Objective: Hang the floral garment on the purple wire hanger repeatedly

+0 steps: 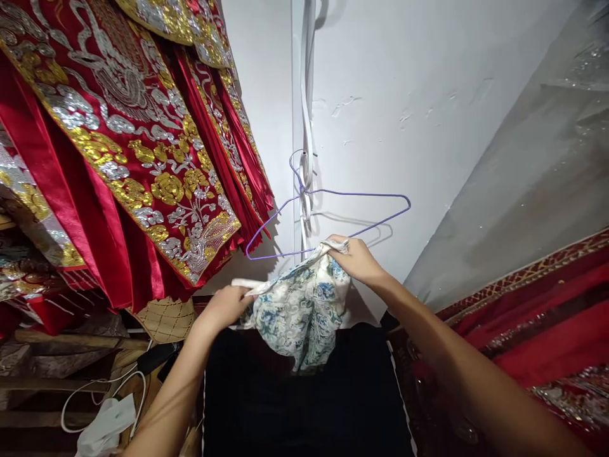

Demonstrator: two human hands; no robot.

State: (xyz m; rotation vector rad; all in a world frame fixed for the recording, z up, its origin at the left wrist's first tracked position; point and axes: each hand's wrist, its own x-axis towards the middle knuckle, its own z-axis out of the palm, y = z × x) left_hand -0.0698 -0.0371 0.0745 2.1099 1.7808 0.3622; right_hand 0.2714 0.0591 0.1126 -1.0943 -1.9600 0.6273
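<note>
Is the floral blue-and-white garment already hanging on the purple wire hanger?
No: the floral blue-and-white garment is bunched between the left hand and right hand, while the purple wire hanger hangs bare on the wall.

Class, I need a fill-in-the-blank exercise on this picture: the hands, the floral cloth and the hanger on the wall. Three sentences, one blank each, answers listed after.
1. Both hands, the left hand and the right hand, grip a garment printed with blue ____.
2. The wire hanger on the white wall is coloured ____.
3. The embroidered robes hanging at the left are mainly ____.

Answers: flowers; purple; red
</note>
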